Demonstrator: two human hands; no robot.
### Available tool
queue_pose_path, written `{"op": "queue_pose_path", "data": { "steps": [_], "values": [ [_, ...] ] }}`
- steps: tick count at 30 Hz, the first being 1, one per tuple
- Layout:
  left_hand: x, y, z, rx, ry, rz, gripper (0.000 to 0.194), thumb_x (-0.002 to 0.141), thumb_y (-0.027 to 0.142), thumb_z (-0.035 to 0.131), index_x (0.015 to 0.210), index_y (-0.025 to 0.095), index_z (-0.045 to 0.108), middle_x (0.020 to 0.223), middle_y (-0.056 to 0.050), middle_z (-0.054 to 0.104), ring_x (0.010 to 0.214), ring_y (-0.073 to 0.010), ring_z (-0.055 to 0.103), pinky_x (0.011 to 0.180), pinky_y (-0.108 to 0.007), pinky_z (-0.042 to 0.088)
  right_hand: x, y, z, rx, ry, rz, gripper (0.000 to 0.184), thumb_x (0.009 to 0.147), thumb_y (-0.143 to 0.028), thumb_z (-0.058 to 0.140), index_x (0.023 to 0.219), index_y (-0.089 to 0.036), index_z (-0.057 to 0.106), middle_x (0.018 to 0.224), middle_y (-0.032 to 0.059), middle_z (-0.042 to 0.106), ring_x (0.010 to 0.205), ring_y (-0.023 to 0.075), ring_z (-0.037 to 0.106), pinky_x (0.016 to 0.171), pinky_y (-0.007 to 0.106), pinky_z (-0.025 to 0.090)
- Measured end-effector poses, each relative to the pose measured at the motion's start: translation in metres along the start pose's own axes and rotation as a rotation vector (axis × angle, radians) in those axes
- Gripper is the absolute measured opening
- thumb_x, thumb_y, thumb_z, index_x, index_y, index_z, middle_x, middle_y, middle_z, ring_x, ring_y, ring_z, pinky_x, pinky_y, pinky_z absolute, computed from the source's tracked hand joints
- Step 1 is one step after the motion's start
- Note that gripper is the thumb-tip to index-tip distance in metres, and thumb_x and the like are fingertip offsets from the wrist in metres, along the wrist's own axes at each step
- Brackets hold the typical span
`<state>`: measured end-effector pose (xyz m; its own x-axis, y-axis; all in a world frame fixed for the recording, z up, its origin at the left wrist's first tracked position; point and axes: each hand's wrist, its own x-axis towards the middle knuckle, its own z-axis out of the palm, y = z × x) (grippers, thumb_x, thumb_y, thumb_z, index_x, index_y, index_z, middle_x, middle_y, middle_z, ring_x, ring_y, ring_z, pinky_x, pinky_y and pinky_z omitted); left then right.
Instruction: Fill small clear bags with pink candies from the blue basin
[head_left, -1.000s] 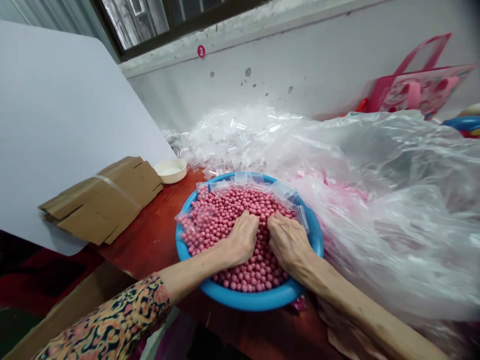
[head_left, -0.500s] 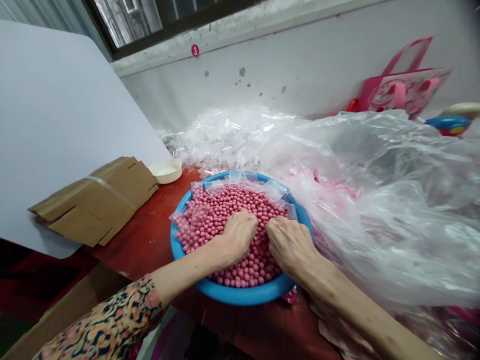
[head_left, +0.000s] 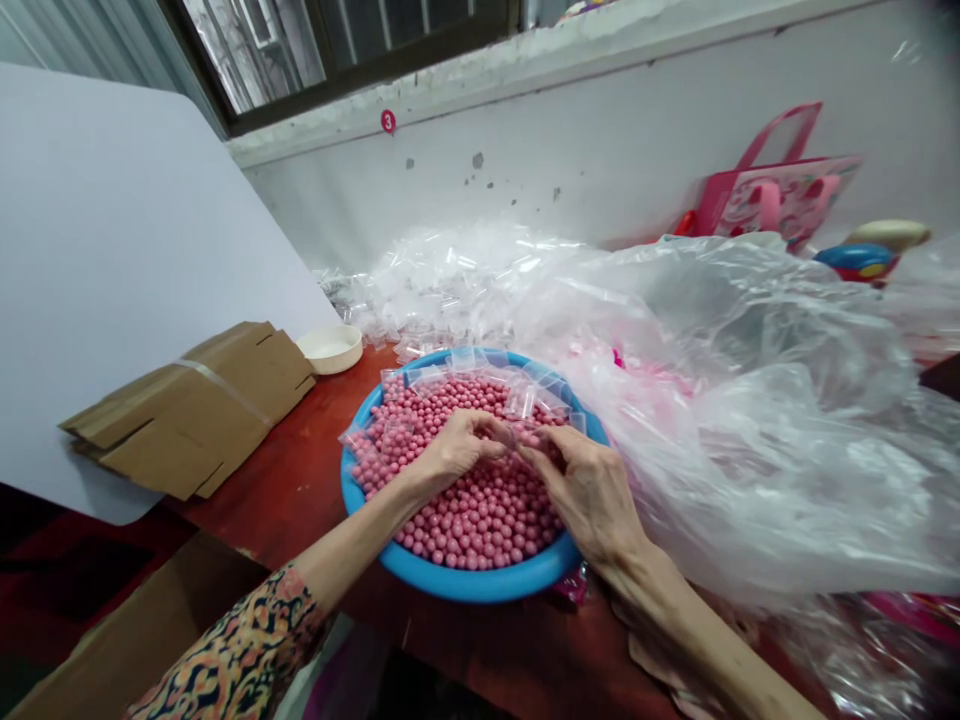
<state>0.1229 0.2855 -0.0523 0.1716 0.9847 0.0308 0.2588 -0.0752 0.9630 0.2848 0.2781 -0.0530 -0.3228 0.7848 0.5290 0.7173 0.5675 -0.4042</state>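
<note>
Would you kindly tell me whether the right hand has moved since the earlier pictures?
Yes. The right hand has shifted rightward in the view, judged against the basin: its back now covers more of the basin's right rim.

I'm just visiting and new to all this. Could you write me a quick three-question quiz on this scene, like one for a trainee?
1. True or false: the left hand and the right hand have their fingertips close together above the pink beads in the blue basin.

2. Which of these is nearest to the white dish?
A) the pink bag
B) the cardboard stack
C) the window

3. Fill in: the red marker on the wall bears the number ___.

Key: 1. True. 2. B. 3. 3.
</note>
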Motion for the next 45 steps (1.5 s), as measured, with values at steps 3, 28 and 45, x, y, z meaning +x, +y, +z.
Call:
{"op": "queue_pose_path", "data": {
  "steps": [3, 28, 45],
  "values": [
    [-0.011, 0.004, -0.001, -0.136, 0.021, -0.063, 0.011, 0.065, 0.016, 0.06, 0.075, 0.011, 0.061, 0.071, -0.002, 0.063, 0.067, -0.0132, 0.061, 0.069, -0.029, 0.05, -0.005, 0.003, 0.001, 0.217, 0.076, 0.035, 0.011, 0.083, -0.021, 0.057, 0.087, -0.015, 0.065, 0.084, 0.0065, 0.071, 0.073, 0.0191, 0.065, 0.067, 0.029, 0.049],
    [-0.046, 0.015, 0.02, 1.114, -0.051, 0.298, 0.034, 0.078, -0.006, 0.031, 0.094, 0.01, 0.056, 0.093, -0.012, 0.059, 0.081, -0.0227, 0.054, 0.074, -0.038, 0.046, -0.014, 0.003, 0.005, 0.025, -0.027, 0.028, 0.013, 0.087, -0.013, 0.049, 0.083, -0.014, 0.061, 0.085, 0.0089, 0.066, 0.078, 0.0224, 0.063, 0.07, 0.032, 0.045],
    [-0.071, -0.005, -0.002, 0.96, -0.013, 0.396, 0.031, 0.09, 0.01, 0.029, 0.114, 0.014, 0.049, 0.107, -0.011, 0.059, 0.103, -0.0235, 0.051, 0.091, -0.041, 0.039, -0.015, 0.005, 0.008, 0.013, 0.103, -0.032, 0.008, 0.084, -0.012, 0.056, 0.082, -0.013, 0.063, 0.081, 0.0085, 0.067, 0.07, 0.0212, 0.063, 0.062, 0.03, 0.045]
  ]
}}
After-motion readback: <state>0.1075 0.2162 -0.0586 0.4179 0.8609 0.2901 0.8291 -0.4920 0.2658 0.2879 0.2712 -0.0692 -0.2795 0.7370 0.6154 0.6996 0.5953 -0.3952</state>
